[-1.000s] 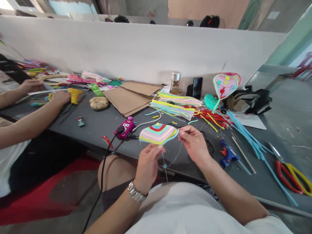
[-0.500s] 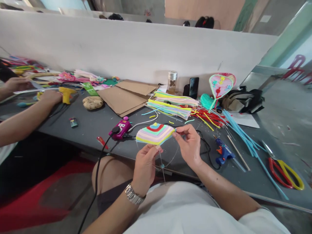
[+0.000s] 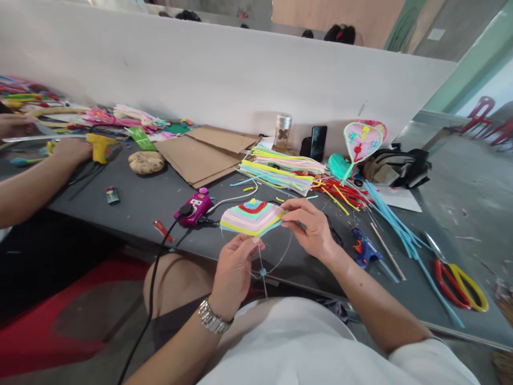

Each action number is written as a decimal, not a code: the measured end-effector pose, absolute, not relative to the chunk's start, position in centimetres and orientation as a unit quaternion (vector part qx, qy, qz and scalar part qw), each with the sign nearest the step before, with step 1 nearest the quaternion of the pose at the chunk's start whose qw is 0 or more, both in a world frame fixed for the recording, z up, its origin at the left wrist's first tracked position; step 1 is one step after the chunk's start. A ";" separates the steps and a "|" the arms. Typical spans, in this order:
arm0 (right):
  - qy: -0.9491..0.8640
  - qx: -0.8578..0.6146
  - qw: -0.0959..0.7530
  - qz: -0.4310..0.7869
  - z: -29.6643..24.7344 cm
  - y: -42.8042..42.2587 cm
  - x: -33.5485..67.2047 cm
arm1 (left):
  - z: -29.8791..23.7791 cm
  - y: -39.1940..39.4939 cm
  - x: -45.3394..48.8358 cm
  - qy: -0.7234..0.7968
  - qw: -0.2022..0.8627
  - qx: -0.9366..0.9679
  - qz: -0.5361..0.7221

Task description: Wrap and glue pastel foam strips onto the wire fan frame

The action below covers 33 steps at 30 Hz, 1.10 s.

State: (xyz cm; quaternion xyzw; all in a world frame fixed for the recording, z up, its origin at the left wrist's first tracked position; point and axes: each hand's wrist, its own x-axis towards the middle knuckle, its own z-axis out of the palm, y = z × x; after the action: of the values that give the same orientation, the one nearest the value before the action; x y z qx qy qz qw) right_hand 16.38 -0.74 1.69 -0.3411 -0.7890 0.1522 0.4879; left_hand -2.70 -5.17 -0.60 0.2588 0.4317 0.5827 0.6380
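Note:
Above the table's front edge I hold a striped pipe-cleaner craft piece (image 3: 253, 218), banded in blue, yellow, lilac, mint and red, with a yellow tip at the top. Thin wire loops and a straight wire stem hang below it, meeting at a small blue knot (image 3: 263, 272). My left hand (image 3: 236, 267) is closed, thumb and fingers pinching the lower middle of the piece. With closed fingertips, my right hand (image 3: 310, 227) pinches its right corner, where the blue outer strip ends. The fingers partly hide that corner.
A blue glue gun (image 3: 364, 248), a wooden stick (image 3: 388, 251) and scissors (image 3: 455, 275) lie at right. Pipe-cleaner bundles (image 3: 276, 174) lie behind my hands, cardboard (image 3: 200, 158) further left. A purple power socket (image 3: 196, 207) has a black cord. A co-worker's arm (image 3: 44, 179) is beside a yellow glue gun (image 3: 99, 148).
The view has shifted slightly, so most table things sit a little further left. My right fingers have changed their hold at the corner; both hands still grip the piece.

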 end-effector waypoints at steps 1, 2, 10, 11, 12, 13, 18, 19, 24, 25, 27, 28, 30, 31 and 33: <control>-0.802 -0.340 0.470 0.144 1.9 -0.6 16.5 | -0.6 -5.2 -2.7 0.431 0.639 0.260 0.582; -0.812 -0.340 0.454 0.134 2.1 -0.4 16.6 | -0.6 -5.2 -2.7 0.431 0.639 0.262 0.581; -0.826 -0.368 0.423 0.067 2.1 -0.6 16.1 | -0.6 -5.4 -2.8 0.431 0.631 0.268 0.586; -0.823 -0.371 0.425 0.070 2.2 -0.6 16.0 | -0.6 -5.3 -2.8 0.431 0.631 0.269 0.587; -0.820 -0.374 0.427 0.075 2.3 -0.7 15.9 | -0.6 -5.3 -2.8 0.431 0.630 0.268 0.589; -0.818 -0.376 0.427 0.083 2.4 -0.7 15.9 | -0.6 -5.3 -2.9 0.430 0.629 0.267 0.590; -0.816 -0.369 0.428 0.117 3.2 -0.5 16.5 | -0.7 -5.3 -3.0 0.433 0.629 0.263 0.589; -0.815 -0.367 0.431 0.124 3.3 -0.4 16.6 | -0.8 -5.3 -3.0 0.433 0.630 0.263 0.588; -0.803 -0.365 0.444 0.154 3.4 -0.1 17.1 | -0.7 -5.3 -3.0 0.431 0.630 0.272 0.585; -0.802 -0.364 0.446 0.158 3.4 -0.1 17.1 | -0.7 -5.3 -3.0 0.431 0.630 0.276 0.584; -0.801 -0.360 0.449 0.164 3.4 0.0 17.0 | -0.7 -5.4 -3.0 0.430 0.632 0.280 0.581; -0.801 -0.359 0.449 0.166 3.4 0.1 17.0 | -0.7 -5.4 -3.0 0.430 0.633 0.281 0.580; -0.798 -0.358 0.453 0.173 3.3 0.1 17.0 | -0.7 -5.3 -3.0 0.431 0.634 0.279 0.578; -0.794 -0.358 0.456 0.181 3.3 0.1 17.0 | -0.8 -5.3 -3.0 0.431 0.635 0.277 0.578; -0.776 -0.366 0.467 0.212 3.4 -0.1 17.0 | -0.9 -5.2 -3.0 0.432 0.634 0.273 0.580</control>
State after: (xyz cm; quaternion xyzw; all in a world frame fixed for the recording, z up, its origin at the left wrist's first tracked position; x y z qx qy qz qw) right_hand 17.01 -0.10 3.44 -0.3661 -0.7764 0.2123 0.4669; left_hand -3.03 -5.23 -0.93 0.2730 0.4319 0.5801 0.6344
